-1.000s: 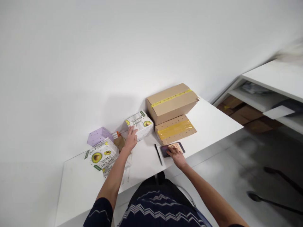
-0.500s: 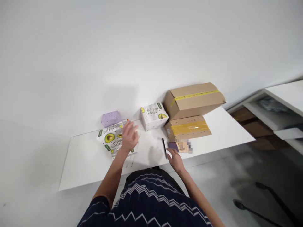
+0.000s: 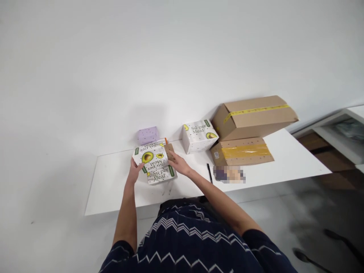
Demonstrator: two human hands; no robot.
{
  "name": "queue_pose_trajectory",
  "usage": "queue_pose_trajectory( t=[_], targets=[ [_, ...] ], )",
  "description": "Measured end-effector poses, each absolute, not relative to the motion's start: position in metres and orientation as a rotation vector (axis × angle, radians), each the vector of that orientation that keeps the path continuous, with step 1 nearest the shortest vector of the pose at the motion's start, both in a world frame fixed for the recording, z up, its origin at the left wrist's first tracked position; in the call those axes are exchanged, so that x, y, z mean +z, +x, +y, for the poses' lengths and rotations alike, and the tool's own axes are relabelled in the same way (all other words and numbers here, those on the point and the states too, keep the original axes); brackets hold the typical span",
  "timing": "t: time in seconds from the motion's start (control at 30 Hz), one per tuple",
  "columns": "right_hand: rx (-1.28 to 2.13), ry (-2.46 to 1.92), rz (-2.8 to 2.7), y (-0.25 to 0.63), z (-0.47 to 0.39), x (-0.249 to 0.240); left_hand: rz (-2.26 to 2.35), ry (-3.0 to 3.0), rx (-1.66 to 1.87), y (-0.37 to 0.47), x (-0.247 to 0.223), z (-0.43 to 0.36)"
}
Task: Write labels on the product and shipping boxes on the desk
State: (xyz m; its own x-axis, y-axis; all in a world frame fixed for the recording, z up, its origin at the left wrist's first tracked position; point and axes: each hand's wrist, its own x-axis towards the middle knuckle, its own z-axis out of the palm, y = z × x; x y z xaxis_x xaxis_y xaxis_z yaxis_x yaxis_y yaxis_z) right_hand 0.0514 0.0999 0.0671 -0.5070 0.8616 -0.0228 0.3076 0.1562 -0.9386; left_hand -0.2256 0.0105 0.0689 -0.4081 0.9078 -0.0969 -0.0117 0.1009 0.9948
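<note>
A white carton (image 3: 152,156) printed with avocados and "Su·per Meal" sits between my two hands at the left of the white table. My left hand (image 3: 135,171) grips its left edge, with the thumb on the printed face. At the other end, the fingers of my right hand (image 3: 179,164) press on its right edge, beside a bare brown cardboard part (image 3: 170,148). Another "Su·per Meal" panel (image 3: 161,175) shows just below; whether it belongs to the same carton I cannot tell. Behind it, a thin orange-ended item (image 3: 166,140) is partly hidden.
A lilac dotted box (image 3: 148,135) stands against the wall. A white avocado box (image 3: 200,136), a large brown box (image 3: 258,117) and a yellow-taped box (image 3: 243,151) stand rightward. A black pen (image 3: 209,173) lies beside a pixelated item (image 3: 229,174) near the table's front edge (image 3: 264,190).
My right hand has left the pen and moved left to the carton. My left hand has shifted to the carton's left edge. The carton is now held, and the view has shifted.
</note>
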Motion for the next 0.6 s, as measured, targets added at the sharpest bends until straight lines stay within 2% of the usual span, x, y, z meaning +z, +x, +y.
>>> queue_pose_trajectory(
  t=[0.17,0.33,0.47,0.6],
  targets=[
    [1.521,-0.91,-1.842,0.029,0.099,0.087,1.549,0.842,1.464,-0.22,0.08,0.013],
    [1.681,-0.723,-1.546,0.054,0.083,0.125,1.644,1.03,1.573,-0.192,0.128,0.007],
    [1.776,-0.939,-1.207,0.104,0.077,0.14,1.624,1.398,1.422,-0.143,0.169,0.013],
    [1.751,-1.18,-0.817,0.152,0.074,0.131,1.647,1.953,1.162,-0.087,0.194,0.031]
  ],
)
